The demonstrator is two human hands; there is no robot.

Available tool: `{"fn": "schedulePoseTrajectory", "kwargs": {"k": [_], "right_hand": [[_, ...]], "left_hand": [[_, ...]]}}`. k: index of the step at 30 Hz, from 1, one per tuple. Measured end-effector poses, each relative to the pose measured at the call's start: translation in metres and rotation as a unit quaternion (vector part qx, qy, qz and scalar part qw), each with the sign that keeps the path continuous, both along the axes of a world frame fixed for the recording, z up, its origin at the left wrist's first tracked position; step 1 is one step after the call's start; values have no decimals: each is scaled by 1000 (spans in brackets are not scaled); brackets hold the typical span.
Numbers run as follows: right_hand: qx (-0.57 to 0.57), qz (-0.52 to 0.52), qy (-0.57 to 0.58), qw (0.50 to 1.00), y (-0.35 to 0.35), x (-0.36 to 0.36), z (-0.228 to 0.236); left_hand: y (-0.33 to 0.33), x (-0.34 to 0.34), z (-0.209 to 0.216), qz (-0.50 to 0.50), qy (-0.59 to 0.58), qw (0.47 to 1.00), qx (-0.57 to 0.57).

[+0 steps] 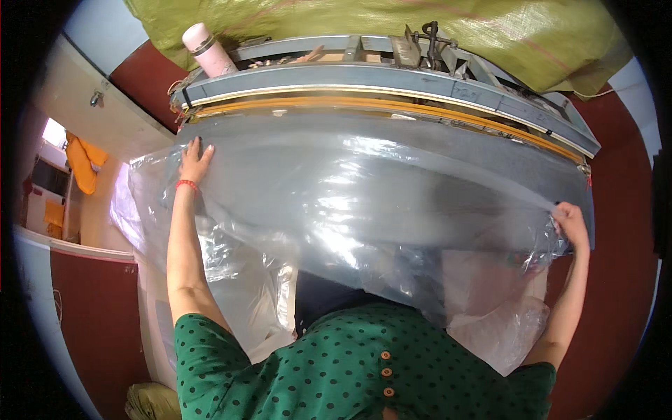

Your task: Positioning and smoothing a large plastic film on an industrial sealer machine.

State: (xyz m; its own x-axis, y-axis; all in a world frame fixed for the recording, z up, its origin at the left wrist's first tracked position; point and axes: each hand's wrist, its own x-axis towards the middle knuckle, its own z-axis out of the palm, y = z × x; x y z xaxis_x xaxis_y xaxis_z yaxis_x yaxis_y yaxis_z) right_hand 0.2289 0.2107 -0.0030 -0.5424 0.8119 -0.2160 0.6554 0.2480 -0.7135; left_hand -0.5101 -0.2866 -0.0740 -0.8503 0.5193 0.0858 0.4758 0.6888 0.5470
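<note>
A large sheet of clear plastic film (336, 189) spreads over a grey table (448, 136) and hangs down over its near edge. My left hand (195, 162), with a red bracelet at the wrist, lies on the film near the table's left end, its fingers spread. At the right end my right hand (570, 222) pinches the edge of the film, which is drawn into folds from that grip. Bright glare covers the film's middle. More crumpled film (500, 329) hangs in front of me at the lower right.
Behind the table runs a grey metal frame (336, 75) with an orange bar (392, 108) along it. A pink thermos (210, 50) and a metal clamp (430, 43) stand on it. Yellow-green sheeting (504, 28) hangs behind. To the left is a door (105, 105).
</note>
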Motion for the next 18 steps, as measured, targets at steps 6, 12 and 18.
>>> {"fn": "schedulePoseTrajectory", "kwargs": {"k": [6,12,18], "right_hand": [[471,-212,-77,853,76,59,44],[624,186,44,758,-61,-95,33],[342,-145,-211,904,-16,0,-38]], "left_hand": [[48,19,8,124,80,967,-208],[-16,-72,-36,76,146,977,-137],[-9,-98,-38,55,159,967,-194]]}}
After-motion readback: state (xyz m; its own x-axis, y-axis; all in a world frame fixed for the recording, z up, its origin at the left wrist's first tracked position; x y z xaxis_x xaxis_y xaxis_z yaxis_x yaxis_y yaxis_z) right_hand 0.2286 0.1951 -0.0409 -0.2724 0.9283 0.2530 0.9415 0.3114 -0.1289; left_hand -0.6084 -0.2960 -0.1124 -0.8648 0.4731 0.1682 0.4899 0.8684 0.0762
